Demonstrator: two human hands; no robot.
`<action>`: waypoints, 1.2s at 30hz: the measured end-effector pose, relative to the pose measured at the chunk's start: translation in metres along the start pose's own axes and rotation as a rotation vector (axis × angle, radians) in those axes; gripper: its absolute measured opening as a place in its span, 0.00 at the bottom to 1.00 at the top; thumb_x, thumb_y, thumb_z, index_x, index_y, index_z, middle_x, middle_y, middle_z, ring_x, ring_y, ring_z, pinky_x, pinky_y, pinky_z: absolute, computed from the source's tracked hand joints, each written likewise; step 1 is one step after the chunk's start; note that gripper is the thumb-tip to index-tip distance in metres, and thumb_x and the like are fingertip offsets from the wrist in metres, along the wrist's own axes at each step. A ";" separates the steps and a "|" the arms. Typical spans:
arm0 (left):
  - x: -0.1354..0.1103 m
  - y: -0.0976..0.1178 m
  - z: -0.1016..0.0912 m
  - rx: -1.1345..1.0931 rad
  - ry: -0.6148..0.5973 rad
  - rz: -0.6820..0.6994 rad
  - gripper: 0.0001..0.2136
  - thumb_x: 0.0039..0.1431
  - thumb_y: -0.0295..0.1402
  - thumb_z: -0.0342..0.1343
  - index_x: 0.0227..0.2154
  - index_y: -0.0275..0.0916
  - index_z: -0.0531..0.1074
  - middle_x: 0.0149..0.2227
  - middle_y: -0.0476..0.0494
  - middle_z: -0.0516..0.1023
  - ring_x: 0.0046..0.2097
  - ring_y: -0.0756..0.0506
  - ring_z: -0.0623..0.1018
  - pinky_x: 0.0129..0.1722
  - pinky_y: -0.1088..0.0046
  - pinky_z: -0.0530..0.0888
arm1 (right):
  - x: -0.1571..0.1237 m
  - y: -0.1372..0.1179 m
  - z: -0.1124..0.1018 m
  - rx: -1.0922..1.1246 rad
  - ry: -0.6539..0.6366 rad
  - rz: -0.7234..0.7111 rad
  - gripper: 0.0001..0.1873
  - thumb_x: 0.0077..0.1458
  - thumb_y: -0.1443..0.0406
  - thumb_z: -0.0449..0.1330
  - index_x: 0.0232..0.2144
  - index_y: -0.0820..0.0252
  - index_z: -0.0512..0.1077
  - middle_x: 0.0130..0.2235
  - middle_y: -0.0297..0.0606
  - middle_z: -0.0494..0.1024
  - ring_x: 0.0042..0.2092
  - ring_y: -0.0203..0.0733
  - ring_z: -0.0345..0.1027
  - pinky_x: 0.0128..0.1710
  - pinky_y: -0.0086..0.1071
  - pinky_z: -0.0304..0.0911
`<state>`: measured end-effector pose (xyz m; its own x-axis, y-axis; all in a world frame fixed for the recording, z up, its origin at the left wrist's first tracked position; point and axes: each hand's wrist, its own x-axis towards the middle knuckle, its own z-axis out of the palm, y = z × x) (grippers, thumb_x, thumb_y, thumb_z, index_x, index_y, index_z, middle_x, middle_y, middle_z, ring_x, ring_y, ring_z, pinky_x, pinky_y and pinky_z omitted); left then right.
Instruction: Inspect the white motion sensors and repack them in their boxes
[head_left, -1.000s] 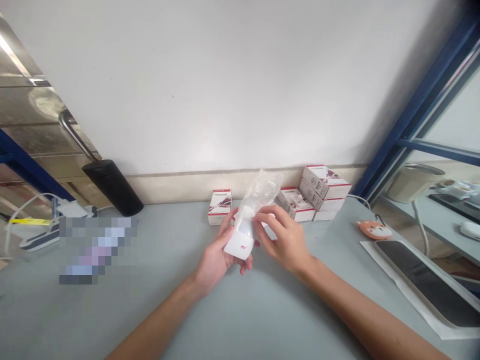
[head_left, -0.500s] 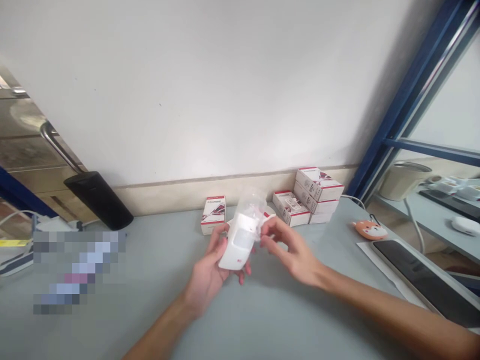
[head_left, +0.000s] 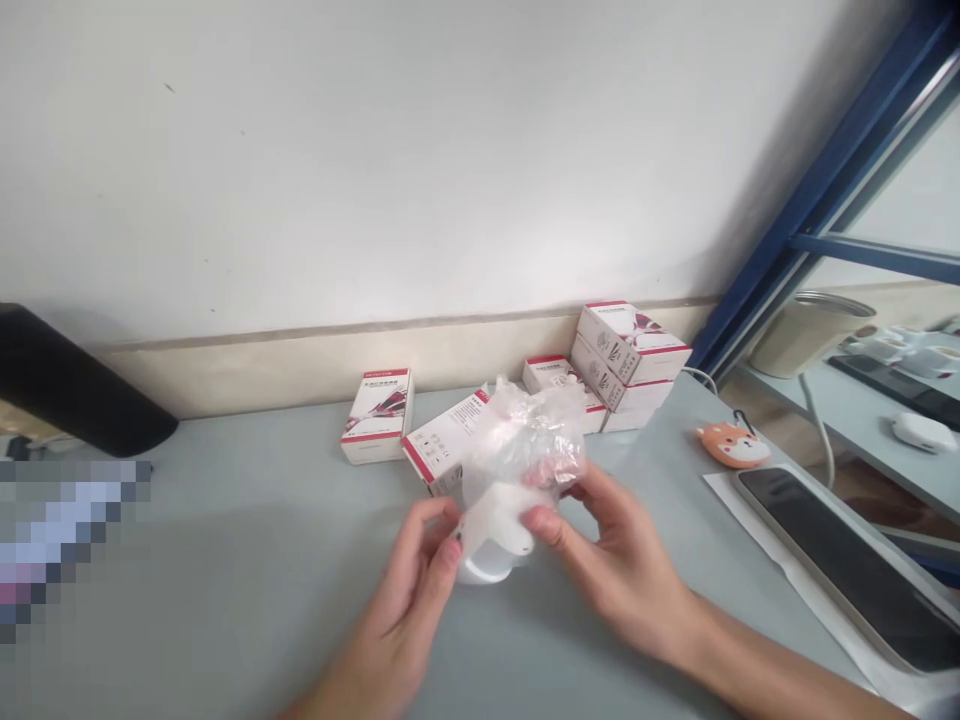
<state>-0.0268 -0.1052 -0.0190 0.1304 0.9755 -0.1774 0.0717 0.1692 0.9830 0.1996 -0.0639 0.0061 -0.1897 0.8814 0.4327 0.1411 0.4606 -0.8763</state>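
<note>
Two-handed hold: the left hand [head_left: 401, 610] steadies a white plastic device in crinkled clear film [head_left: 517, 470] with curled fingers, while the right hand [head_left: 619, 575] pinches it between thumb and fingertips, above a grey tabletop [head_left: 262, 600].

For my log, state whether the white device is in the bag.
Partly: the bag bunches over the top of the white device; whether it covers the lower end, I cannot tell.

The left hand [head_left: 397, 610] and right hand [head_left: 619, 570] are bare, with long, slim fingers and short nails; the right forearm [head_left: 780, 685] is bare too, smooth and slender.
</note>
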 end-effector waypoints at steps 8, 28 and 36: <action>-0.004 -0.006 0.009 -0.052 -0.079 0.155 0.25 0.66 0.43 0.62 0.64 0.51 0.69 0.62 0.39 0.76 0.63 0.31 0.74 0.58 0.57 0.75 | -0.008 0.001 -0.002 -0.156 -0.050 -0.201 0.12 0.64 0.59 0.67 0.48 0.49 0.74 0.40 0.38 0.81 0.38 0.45 0.76 0.39 0.37 0.75; 0.009 0.019 0.000 0.338 0.046 0.406 0.16 0.62 0.42 0.67 0.51 0.49 0.80 0.53 0.43 0.81 0.56 0.35 0.78 0.53 0.65 0.74 | 0.018 0.000 -0.022 0.107 -0.524 0.163 0.23 0.55 0.59 0.73 0.52 0.56 0.78 0.50 0.39 0.83 0.53 0.49 0.76 0.56 0.44 0.71; 0.019 0.011 -0.010 0.507 -0.111 0.363 0.19 0.65 0.44 0.63 0.57 0.51 0.76 0.62 0.43 0.77 0.62 0.34 0.75 0.62 0.57 0.71 | 0.022 0.003 -0.024 0.014 -0.586 0.200 0.26 0.52 0.55 0.75 0.51 0.56 0.79 0.49 0.39 0.84 0.53 0.52 0.75 0.57 0.46 0.68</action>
<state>-0.0329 -0.0830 -0.0108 0.3340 0.9332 0.1325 0.4595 -0.2839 0.8416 0.2193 -0.0403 0.0181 -0.6634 0.7445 0.0749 0.2169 0.2871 -0.9330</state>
